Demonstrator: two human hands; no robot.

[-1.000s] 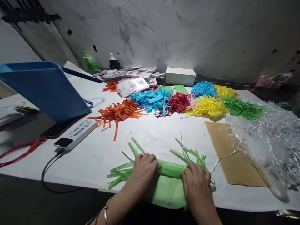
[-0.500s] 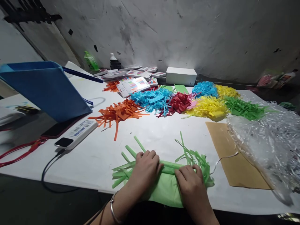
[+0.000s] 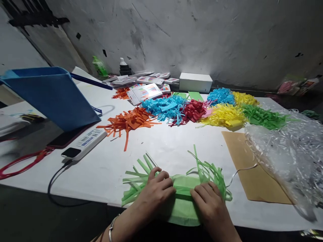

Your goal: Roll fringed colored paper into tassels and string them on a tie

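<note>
Green fringed tissue paper lies at the table's front edge, cut into strips at its left and right ends. A narrow folded or rolled band crosses its middle. My left hand is closed on the left part of this band, fingers curled over it. On the band's right part, my right hand is closed too, its fingertips pressed down. Between the hands, smooth green paper shows behind and in front of the band. Both thumbs are mostly hidden.
Behind lie orange, blue, red, yellow and green tassel bundles. Brown card and clear plastic are at right. A white power bank and blue stand are at left.
Both hands have come slightly toward me along with the band. More flat green paper now shows behind it, and the left fingers are a little more spread.
</note>
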